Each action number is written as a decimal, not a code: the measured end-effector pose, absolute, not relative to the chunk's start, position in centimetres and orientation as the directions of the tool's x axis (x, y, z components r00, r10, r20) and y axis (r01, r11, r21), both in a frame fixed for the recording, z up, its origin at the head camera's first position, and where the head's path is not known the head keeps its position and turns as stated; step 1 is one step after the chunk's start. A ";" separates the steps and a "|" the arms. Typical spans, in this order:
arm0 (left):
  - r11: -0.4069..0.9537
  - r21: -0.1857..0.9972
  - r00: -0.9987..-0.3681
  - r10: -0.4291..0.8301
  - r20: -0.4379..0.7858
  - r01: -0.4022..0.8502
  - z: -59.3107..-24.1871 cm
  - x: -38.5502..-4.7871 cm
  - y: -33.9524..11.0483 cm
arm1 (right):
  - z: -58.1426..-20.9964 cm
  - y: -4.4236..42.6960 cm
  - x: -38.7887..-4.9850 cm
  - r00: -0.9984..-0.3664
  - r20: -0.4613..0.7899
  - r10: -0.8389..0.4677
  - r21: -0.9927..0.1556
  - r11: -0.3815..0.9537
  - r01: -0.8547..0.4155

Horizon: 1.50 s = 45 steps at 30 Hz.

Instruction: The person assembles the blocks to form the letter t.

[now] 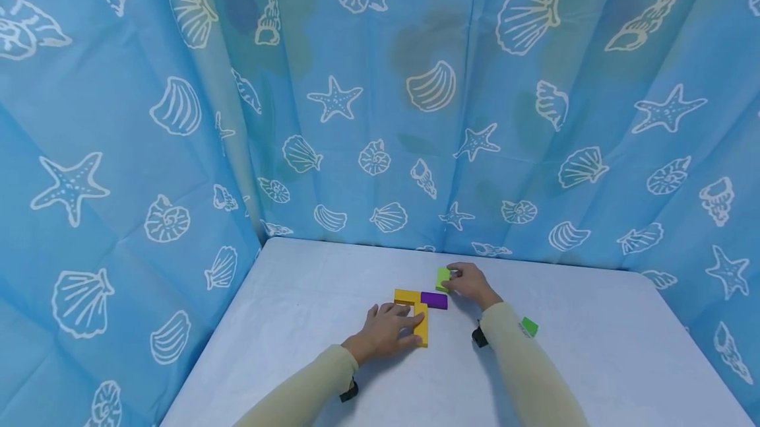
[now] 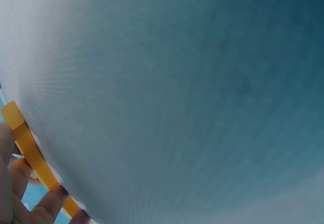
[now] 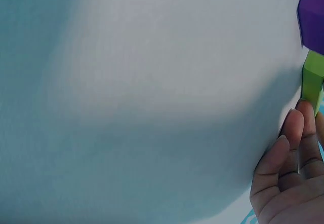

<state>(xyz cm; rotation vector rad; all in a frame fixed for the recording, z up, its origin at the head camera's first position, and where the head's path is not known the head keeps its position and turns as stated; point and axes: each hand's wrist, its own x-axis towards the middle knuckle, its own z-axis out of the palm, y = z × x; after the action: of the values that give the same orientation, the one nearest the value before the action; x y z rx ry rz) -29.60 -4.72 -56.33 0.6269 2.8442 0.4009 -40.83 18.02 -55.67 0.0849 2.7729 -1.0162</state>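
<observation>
My left hand (image 1: 386,333) lies with spread fingers on a yellow L-shaped form (image 1: 421,313); whether that is one piece or two blocks together I cannot tell. In the left wrist view, fingertips touch the side of a yellow bar (image 2: 35,155). A purple block (image 1: 434,300) lies against the corner of the yellow form, on its right. Just beyond the purple block, my right hand (image 1: 471,283) pinches a lime green block (image 1: 443,278). The right wrist view shows this green block (image 3: 313,77) close to the purple block (image 3: 313,16), with fingers on it.
A darker green block (image 1: 530,327) lies right of my right forearm, partly hidden by the sleeve. Everything lies on a white-covered table (image 1: 320,275). A blue curtain (image 1: 380,117) with white shell prints hangs behind the table and along its left side.
</observation>
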 end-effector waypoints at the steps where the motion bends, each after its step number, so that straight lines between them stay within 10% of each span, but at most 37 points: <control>1: 0.874 0.302 -0.890 0.436 -0.137 0.381 -56.4 -29.7 -4.7 | -55.7 17.9 -40.8 -0.981 -0.193 -0.013 -0.637 0.762 0.115; 45: 0.867 0.288 -0.882 0.455 -0.122 0.407 -56.4 -29.6 -4.9 | -56.2 14.5 -40.9 -0.978 -0.152 -0.141 -0.658 0.753 -0.006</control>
<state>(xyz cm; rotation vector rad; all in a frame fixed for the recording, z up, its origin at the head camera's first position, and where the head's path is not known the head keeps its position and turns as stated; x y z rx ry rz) -29.60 -4.92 -56.42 0.6644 2.8535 0.3801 -40.90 14.51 -56.20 -0.1168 2.7585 -1.0340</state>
